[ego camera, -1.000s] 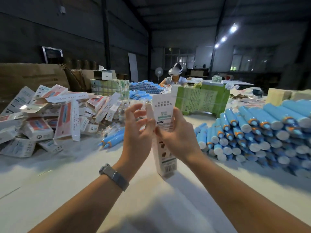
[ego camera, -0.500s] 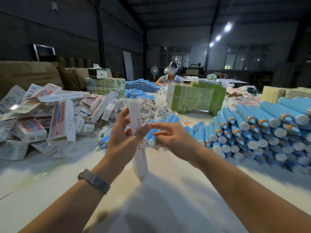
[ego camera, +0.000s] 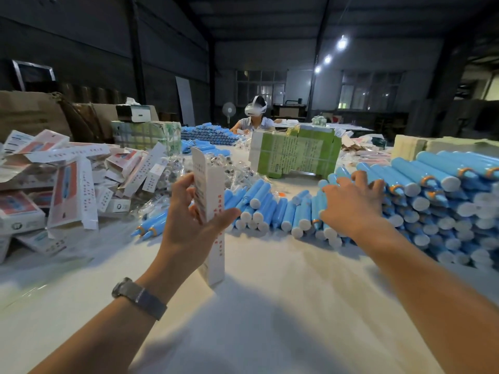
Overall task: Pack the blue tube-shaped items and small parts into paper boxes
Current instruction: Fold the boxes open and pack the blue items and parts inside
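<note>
Head view gives me both hands over the white table (ego camera: 270, 306); my left hand (ego camera: 189, 222) grasps a tall white paper box (ego camera: 209, 190) upright, fingers and thumb curled round its middle, red print running down its side; a grey watch (ego camera: 139, 296) sits on that wrist; my right hand (ego camera: 351, 203) is released, fingers spread and relaxed, lying on the near edge of the big stack of blue tubes (ego camera: 437, 193) at the right; I cannot tell whether it has closed on any tube; a smaller row of blue tubes (ego camera: 270, 209) lies between the hands, white caps toward me; clear bagged small parts (ego camera: 232, 168) are heaped behind the box; a loose pile of flat boxes (ego camera: 67, 184) lies at the left; green cartons (ego camera: 294, 155) stand beyond; another person (ego camera: 255, 117) sits at the far end.
</note>
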A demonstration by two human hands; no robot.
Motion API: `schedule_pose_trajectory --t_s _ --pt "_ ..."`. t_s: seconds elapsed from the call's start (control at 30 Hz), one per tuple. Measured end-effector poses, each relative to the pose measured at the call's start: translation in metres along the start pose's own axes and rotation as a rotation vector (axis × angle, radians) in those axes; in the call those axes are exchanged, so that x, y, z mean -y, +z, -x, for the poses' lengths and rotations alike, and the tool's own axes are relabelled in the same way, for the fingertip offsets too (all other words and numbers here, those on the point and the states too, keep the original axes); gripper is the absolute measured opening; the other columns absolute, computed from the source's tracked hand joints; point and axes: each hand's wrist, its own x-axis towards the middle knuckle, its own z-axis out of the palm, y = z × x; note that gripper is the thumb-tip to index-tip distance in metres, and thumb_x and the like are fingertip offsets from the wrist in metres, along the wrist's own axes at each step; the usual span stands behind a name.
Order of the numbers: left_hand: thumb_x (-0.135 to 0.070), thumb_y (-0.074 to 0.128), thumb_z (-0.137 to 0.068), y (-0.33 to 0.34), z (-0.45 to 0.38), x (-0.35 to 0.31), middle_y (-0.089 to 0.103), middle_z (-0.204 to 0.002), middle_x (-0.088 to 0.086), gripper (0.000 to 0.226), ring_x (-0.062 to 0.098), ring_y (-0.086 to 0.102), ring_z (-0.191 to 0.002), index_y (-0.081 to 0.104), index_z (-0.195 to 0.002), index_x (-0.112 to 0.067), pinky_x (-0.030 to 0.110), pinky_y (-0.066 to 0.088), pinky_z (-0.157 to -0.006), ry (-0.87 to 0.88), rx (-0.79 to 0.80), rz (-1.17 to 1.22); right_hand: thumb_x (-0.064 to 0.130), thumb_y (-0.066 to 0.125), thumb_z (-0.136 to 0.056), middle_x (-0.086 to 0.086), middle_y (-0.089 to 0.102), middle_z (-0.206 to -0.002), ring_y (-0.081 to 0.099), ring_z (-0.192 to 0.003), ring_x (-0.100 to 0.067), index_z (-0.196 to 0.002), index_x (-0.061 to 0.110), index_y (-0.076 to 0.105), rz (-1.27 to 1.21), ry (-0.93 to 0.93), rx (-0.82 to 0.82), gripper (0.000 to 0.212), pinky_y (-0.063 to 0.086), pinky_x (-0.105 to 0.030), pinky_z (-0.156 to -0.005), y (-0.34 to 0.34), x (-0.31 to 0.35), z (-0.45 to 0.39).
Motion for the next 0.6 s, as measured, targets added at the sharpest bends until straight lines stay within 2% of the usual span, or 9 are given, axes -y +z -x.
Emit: schedule_pose_trajectory --t_s 0.1,0.2,0.3,0.37,0.47,0.53,0.6 --pt "-0.039 0.083 -0.062 -0.002 0.001 0.001 0.06 -0.091 -0.035 0.067 -0.006 0.066 -0.087 0.041 -0.111 -0.058 0.012 0.054 -0.065 0.004 0.011 -0.001 0.028 0.051 -0.087 0.005 0.055 -0.12 0.025 -0.128 -0.031 -0.116 0.036 0.057 0.077 -0.049 0.033 0.03 0.025 -0.05 -0.094 0.006 0.004 0.004" --pt "-0.04 0.082 -0.062 -0.002 0.001 0.001 0.06 -0.097 -0.028 0.063 -0.005 0.065 -0.091 0.042 -0.103 -0.068 0.013 0.055 -0.066 0.005 0.009 -0.005 0.02 0.052 -0.086 0.011 0.059 -0.115 0.029 -0.126 -0.028 -0.117 0.04 0.058 0.057 -0.106 -0.045 0.038 0.024 -0.049 -0.094 0.01 0.008 0.008" --pt "-0.04 0.08 -0.062 0.0 0.002 -0.001 0.058 -0.107 -0.016 0.064 -0.005 0.064 -0.092 0.042 -0.11 -0.059 0.015 0.056 -0.068 0.002 0.009 0.0 0.016 0.054 -0.085 0.013 0.062 -0.108 0.037 -0.116 -0.023 -0.111 0.04 0.066 0.021 -0.158 -0.134 0.037 0.022 -0.044 -0.088 0.012 0.012 0.01" --pt "-0.039 0.08 -0.063 0.0 0.003 -0.002 0.059 -0.108 -0.018 0.064 -0.006 0.064 -0.09 0.043 -0.112 -0.056 0.014 0.054 -0.068 0.005 0.009 0.004 0.016 0.055 -0.085 0.012 0.065 -0.107 0.043 -0.112 -0.023 -0.11 0.038 0.067 -0.031 -0.19 -0.152 0.036 0.024 -0.042 -0.087 0.014 0.014 0.01" --pt "-0.042 0.083 -0.064 0.0 0.003 -0.003 0.061 -0.098 -0.032 0.062 -0.006 0.065 -0.089 0.045 -0.104 -0.07 0.014 0.054 -0.068 -0.01 0.016 -0.007 0.016 0.054 -0.086 0.007 0.066 -0.106 0.051 -0.106 -0.025 -0.115 0.034 0.064 -0.14 -0.216 -0.169 0.035 0.033 -0.04 -0.089 0.02 0.013 0.009" --pt "-0.041 0.086 -0.067 0.0 0.003 -0.003 0.061 -0.102 -0.027 0.063 -0.004 0.066 -0.089 0.045 -0.103 -0.071 0.014 0.054 -0.067 -0.018 0.019 -0.011 0.014 0.053 -0.088 0.002 0.066 -0.112 0.053 -0.107 -0.028 -0.123 0.028 0.064 -0.264 -0.225 -0.198 0.039 0.036 -0.038 -0.09 0.024 0.014 0.007" --pt "-0.041 0.082 -0.068 0.0 0.005 -0.004 0.061 -0.112 -0.015 0.064 -0.004 0.066 -0.091 0.044 -0.114 -0.065 0.012 0.053 -0.066 -0.031 0.034 -0.003 0.01 0.055 -0.088 -0.004 0.067 -0.115 0.056 -0.107 -0.032 -0.125 0.021 0.064 -0.429 -0.238 -0.235 0.039 0.039 -0.037 -0.087 0.025 0.016 0.006"
